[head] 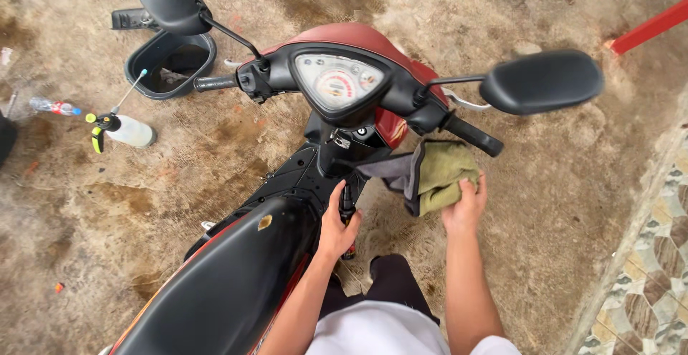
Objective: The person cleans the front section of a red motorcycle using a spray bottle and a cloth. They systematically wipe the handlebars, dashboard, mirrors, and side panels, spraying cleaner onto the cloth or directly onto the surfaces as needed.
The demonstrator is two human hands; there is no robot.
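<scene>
Head view: I am wiping a red scooter [344, 47] beside its black seat [229, 283].
My right hand [466, 204] is bunching a soft, light green cloth [444, 172] under the handlebar; my left hand [337, 229] is wrapping a small dark bottle [347, 215], rigid and likely slippery.

One red and black motorbike [287, 204], with two mirrors [172, 0] [541, 81], two handlebar grips [215, 83] [473, 136], one gauge cluster [338, 80]. Two hands: left hand [337, 226], right hand [466, 201]. One green cloth [441, 172]. One spray bottle [122, 129] on the ground, one plastic bottle [54, 106], one black tub [170, 63]. One red bar [648, 29] at top right.
</scene>
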